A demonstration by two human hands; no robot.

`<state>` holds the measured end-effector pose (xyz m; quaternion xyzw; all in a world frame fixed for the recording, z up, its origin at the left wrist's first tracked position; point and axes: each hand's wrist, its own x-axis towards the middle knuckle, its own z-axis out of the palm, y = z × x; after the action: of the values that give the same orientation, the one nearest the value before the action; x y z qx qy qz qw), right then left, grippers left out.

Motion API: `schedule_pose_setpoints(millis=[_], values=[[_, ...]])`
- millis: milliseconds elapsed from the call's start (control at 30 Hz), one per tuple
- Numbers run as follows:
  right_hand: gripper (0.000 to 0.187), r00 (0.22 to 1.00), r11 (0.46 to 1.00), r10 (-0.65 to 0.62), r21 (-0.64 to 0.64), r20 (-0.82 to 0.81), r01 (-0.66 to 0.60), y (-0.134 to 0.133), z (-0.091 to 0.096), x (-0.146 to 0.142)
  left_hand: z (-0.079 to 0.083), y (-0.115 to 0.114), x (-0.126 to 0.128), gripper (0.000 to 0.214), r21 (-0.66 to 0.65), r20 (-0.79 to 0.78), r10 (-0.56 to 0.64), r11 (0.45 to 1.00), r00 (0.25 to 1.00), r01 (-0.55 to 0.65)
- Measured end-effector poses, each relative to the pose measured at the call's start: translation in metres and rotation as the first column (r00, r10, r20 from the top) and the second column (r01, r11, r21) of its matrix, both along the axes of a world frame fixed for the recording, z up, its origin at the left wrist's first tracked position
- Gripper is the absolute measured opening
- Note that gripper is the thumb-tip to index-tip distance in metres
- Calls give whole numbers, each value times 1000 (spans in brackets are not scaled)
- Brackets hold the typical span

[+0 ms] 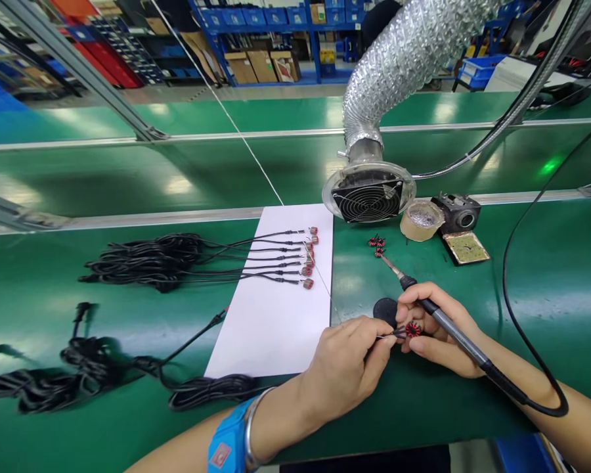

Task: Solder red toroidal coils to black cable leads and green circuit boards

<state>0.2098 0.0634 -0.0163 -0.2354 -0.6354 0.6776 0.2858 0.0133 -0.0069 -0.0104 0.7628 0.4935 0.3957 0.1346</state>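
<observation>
My right hand is closed around a soldering iron, its tip angled up and left. The fingertips of that hand also hold a small red-and-black toroid coil. My left hand pinches thin dark wire leads that meet the coil; part of them is hidden by the fingers. Just behind the fingers lies a black round disc. Close to the iron's tip are several loose toroid coils.
Several black cables with coils at their ends lie across a white sheet. More bundled cable is front left. A fume extractor hangs above the back. A tape roll and a sponge tray stand right. A thin strand slants down.
</observation>
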Motion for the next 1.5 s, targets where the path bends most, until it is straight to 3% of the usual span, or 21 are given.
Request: schedule_pose_setpoints(millis=[100, 200, 300, 367, 500, 600, 800, 900, 1033, 1133, 1200, 1267, 1367, 1500], values=[[29, 995, 971, -91, 223, 40, 80, -1, 1, -1, -2, 0, 0, 14, 24, -37, -8, 1000, 999, 9], [27, 985, 886, -164, 448, 60, 120, -2, 3, -1, -6, 0, 0, 13, 40, -51, -4, 999, 999, 6], [29, 980, 804, -194, 579, 40, 135, -3, 5, 0, -8, 0, -1, 12, 35, -46, -11, 999, 999, 12], [29, 979, 765, -201, 631, 37, 133, -3, 5, 1, -8, 0, 0, 12, 17, -38, -21, 1000, 999, 22], [37, 987, 735, -160, 671, 25, 103, -3, 4, 2, -3, 1, 1, 13, -37, -27, -57, 998, 998, 56], [36, 982, 670, -190, 731, 1, 129, -3, 2, 2, 0, 2, 0, 14, -55, -19, -66, 996, 998, 64], [35, 988, 609, -148, 784, -36, 120, 3, -1, 3, -4, 2, 1, 10, 18, -23, -70, 997, 997, 70], [35, 987, 571, -152, 811, -52, 131, 5, -2, 6, 3, 5, -3, 17, 63, -56, -74, 995, 996, 77], [36, 983, 536, -182, 836, -16, 113, 5, -6, 14, 39, 2, -32, 17, 64, -250, 66, 997, 966, -52], [34, 970, 482, -243, 871, 26, 97, 6, -13, 22, 69, -16, -74, 18, -56, -436, 180, 973, 882, -226], [32, 957, 428, -287, 899, 41, 90, 9, -17, 24, 78, -36, -104, 22, -168, -554, 181, 932, 812, -322], [32, 947, 387, -319, 918, 48, 84, 11, -20, 22, 75, -58, -129, 27, -290, -642, 132, 870, 755, -399], [32, 935, 346, -351, 935, 50, 80, 14, -21, 16, 53, -81, -152, 31, -393, -700, 86, 782, 708, -484], [26, 939, 296, -335, 955, 77, 27, 22, -19, 16, 28, -91, -160, 23, -391, -664, 85, 808, 743, -441]])
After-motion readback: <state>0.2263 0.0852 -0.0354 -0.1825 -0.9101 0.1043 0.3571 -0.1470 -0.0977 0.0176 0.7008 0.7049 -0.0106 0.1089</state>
